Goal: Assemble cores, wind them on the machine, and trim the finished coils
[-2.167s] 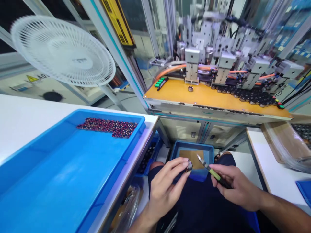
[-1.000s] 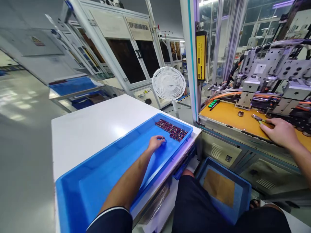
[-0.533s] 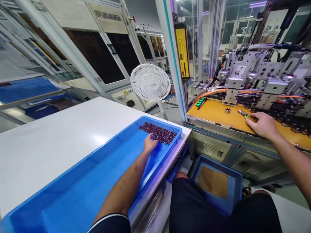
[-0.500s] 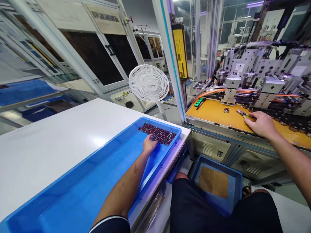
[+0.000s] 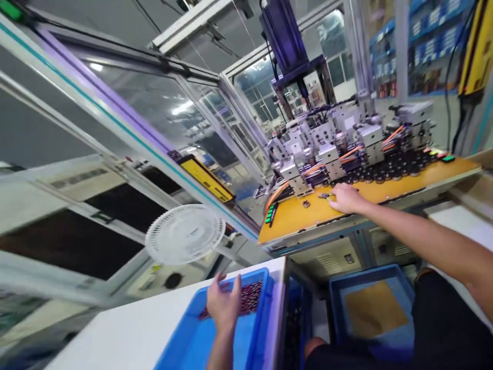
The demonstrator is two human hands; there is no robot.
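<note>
My left hand [image 5: 224, 304] is above the far end of a long blue tray [image 5: 265, 308], thumb and fingers apart, with nothing visible between them. Small dark, reddish shiny parts [image 5: 252, 298] lie massed in that end of the tray, partly hidden by the hand. Over the orange work surface [image 5: 285, 222], my right hand [image 5: 346, 199] is closed around pliers [image 5: 326, 196] with green handles, jaws pointing left. A small round metal part [image 5: 306, 204] sits just left of the plier jaws.
Behind the right hand stands a machine with metal blocks [image 5: 333, 159] and dark round parts [image 5: 385, 172] along its front. Green pieces and a black pen [image 5: 273, 215] lie at the left corner. A white fan [image 5: 187, 232] stands left. Below is a blue bin [image 5: 335, 303] with cardboard.
The view has swung right and up toward the machine. My left hand has lifted from the parts and its fingers have spread. My right hand still holds the pliers at the orange surface.
</note>
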